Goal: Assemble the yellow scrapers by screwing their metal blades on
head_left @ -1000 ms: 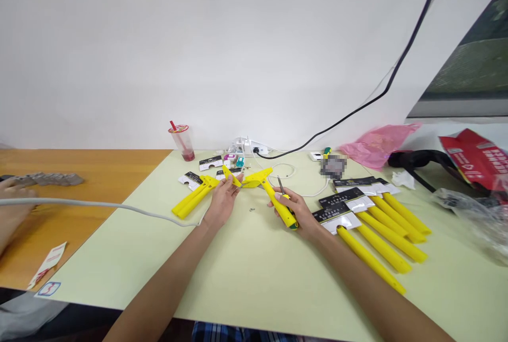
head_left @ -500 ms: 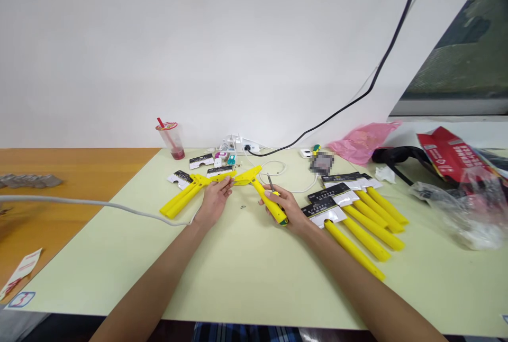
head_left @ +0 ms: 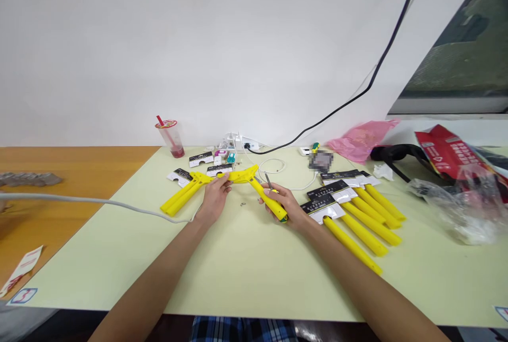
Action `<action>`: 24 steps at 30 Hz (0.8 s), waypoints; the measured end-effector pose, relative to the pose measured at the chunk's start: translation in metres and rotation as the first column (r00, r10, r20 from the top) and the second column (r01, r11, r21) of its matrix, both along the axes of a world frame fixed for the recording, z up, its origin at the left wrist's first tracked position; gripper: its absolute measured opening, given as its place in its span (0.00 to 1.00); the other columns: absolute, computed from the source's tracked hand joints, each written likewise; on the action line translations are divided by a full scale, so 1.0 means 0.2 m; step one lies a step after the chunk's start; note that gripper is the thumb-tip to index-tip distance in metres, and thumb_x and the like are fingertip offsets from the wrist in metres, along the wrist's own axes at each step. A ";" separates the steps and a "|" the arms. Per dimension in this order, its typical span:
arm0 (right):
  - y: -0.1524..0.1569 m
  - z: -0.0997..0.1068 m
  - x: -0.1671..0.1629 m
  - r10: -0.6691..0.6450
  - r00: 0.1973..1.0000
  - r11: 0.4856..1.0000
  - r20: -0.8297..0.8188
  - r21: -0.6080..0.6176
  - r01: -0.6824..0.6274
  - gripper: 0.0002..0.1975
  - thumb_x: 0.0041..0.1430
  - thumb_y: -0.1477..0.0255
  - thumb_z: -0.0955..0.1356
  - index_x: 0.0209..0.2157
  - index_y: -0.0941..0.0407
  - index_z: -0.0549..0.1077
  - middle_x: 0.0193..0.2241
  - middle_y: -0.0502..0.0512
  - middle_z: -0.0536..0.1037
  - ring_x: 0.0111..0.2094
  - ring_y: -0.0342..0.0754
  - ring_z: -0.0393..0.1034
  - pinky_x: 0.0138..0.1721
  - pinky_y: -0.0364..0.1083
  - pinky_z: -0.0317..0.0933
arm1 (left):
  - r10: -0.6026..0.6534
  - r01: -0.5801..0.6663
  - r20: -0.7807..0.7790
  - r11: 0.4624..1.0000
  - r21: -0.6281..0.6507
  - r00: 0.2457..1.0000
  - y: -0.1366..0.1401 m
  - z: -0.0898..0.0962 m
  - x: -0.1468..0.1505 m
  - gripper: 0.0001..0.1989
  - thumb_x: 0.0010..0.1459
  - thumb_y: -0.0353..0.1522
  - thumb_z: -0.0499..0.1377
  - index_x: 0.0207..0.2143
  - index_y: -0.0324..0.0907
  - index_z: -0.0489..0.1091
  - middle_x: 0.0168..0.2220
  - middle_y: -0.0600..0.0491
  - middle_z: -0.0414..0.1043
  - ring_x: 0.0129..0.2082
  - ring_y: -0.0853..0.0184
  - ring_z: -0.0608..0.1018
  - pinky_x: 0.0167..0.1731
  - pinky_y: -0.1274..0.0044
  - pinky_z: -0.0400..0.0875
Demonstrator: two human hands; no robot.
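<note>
A yellow T-shaped scraper (head_left: 243, 175) is held above the table between my hands. My left hand (head_left: 215, 198) is closed, its fingertips pinching the left end of the scraper's head. Wrapped around the scraper's handle (head_left: 273, 207) is my right hand (head_left: 289, 206), which also grips a screwdriver (head_left: 268, 181), its metal shaft pointing up and away. Beyond my left hand lie more yellow scrapers (head_left: 181, 197), side by side. Tiny metal pieces (head_left: 243, 204) rest on the table between my hands; their kind is too small to make out.
Several yellow scrapers (head_left: 363, 233) with black-and-white cards (head_left: 322, 208) lie at right. Behind are a drink cup (head_left: 171, 138), a power strip (head_left: 236, 142) and a black cable (head_left: 309, 129). A grey cable (head_left: 130, 207) crosses from the left. Clear plastic bags (head_left: 464, 209) sit far right.
The scraper's head has turned a little and reaches further left into my left fingers. My right hand keeps its hold on the handle and screwdriver. The view has shifted slightly.
</note>
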State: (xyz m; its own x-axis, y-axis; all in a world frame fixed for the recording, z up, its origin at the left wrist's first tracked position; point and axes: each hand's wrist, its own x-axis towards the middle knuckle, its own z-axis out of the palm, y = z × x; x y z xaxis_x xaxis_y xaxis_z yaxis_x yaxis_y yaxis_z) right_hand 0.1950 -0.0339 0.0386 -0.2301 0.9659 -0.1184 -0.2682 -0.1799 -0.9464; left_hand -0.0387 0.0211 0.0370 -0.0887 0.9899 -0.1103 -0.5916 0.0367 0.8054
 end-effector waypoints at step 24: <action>0.00 0.00 0.01 0.073 0.997 0.997 0.023 0.010 -0.073 0.30 0.54 0.56 0.80 0.54 0.56 0.78 0.29 0.54 0.83 0.20 0.44 0.71 0.13 0.40 0.60 | -0.034 0.036 -0.083 0.999 0.017 0.996 -0.02 0.01 -0.01 0.13 0.47 0.34 0.80 0.33 0.42 0.82 0.40 0.50 0.82 0.39 0.66 0.79 0.35 0.76 0.66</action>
